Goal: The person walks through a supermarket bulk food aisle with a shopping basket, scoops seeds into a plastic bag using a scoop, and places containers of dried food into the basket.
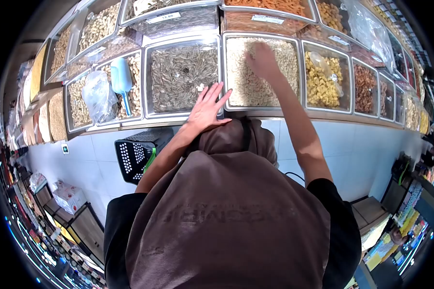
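My left hand (210, 107) lies with its fingers spread over the front rim of a clear bin of grey striped sunflower seeds (181, 72). Its fingertips reach the divider beside a bin of pale, cream-coloured seeds (287, 62), which look like pumpkin seeds. Over that second bin is my right hand (263, 61), low above the seeds or touching them; I cannot tell which. Its fingers are blurred, and whatever may be in them is hidden. A small white piece (201, 87) rests on the sunflower seeds near my left fingertips.
A light-blue scoop (121, 79) and a crumpled plastic bag (99, 96) lie on the peanut bin at left. Yellow dried pieces (318, 86) fill the bin at right. An upper row holds orange strips (265, 6). A black perforated basket (135, 156) stands below the counter.
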Demonstrator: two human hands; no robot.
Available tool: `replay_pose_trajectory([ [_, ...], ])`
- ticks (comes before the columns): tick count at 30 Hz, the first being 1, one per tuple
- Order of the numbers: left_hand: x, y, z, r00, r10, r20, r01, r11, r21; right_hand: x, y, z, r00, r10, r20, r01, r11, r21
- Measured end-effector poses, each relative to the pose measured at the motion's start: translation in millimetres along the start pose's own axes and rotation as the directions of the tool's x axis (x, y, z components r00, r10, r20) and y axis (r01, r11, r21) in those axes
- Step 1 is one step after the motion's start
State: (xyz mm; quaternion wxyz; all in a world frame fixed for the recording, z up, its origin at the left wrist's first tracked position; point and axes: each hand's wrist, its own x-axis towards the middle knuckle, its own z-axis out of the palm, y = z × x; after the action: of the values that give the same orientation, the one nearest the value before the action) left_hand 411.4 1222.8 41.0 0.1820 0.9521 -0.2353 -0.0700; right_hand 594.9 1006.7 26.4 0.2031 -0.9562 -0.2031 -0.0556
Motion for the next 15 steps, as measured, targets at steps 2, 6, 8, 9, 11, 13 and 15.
replay_pose_trajectory([
  [2,4,3,16,0.999,-0.045,-0.03,0.047,0.995,0.082,32,22,-1,1.0,-0.016,0.013,0.017,0.998,-0.062],
  [6,3,15,15,0.991,-0.126,-0.051,0.132,0.983,0.131,55,62,15,0.991,-0.128,-0.027,0.119,0.968,-0.219],
  [8,4,15,15,0.991,-0.119,-0.056,0.126,0.984,0.126,57,59,15,0.988,-0.144,-0.064,0.127,0.968,-0.217],
  [9,4,14,14,0.989,-0.142,-0.052,0.147,0.98,0.131,57,59,19,0.984,-0.139,-0.109,0.11,0.966,-0.235],
  [11,5,16,15,0.991,-0.136,-0.019,0.137,0.977,0.163,56,60,25,0.974,-0.167,-0.152,0.13,0.965,-0.226],
  [13,6,16,17,0.99,-0.136,-0.041,0.141,0.977,0.16,55,56,23,0.981,-0.118,-0.154,0.079,0.968,-0.239],
  [15,5,15,20,0.99,-0.142,-0.016,0.142,0.967,0.21,54,52,19,0.99,-0.102,-0.097,0.075,0.966,-0.246],
])
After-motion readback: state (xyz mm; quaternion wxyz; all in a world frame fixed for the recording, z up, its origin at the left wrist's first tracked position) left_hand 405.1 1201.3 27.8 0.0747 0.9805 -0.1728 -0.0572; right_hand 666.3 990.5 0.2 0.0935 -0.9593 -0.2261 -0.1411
